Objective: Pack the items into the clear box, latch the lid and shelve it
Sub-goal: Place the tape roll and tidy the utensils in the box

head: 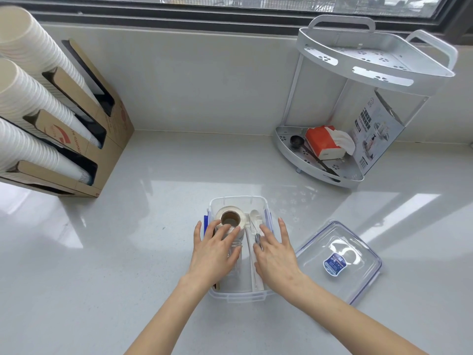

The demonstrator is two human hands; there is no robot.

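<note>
The clear box [236, 201] stands open on the counter in front of me, blue latches on its sides. Inside are a roll of tape [231, 218] at the far left, a clear jar [234, 252] under my left hand, and a white plastic spoon [255, 217] with wrapped utensils on the right. My left hand [213, 252] lies flat on the jar, fingers spread, fingertips touching the tape roll. My right hand [275, 254] rests flat on the wrapped utensils, fingers apart. The clear lid [358, 275] with a blue label lies on the counter to the right of the box.
A white two-tier corner shelf [378, 73] stands at the back right; its lower tier holds an orange tissue pack [322, 140], a black scoop and a printed card. A cardboard holder with stacks of paper cups [38, 98] fills the left. A window runs along the back.
</note>
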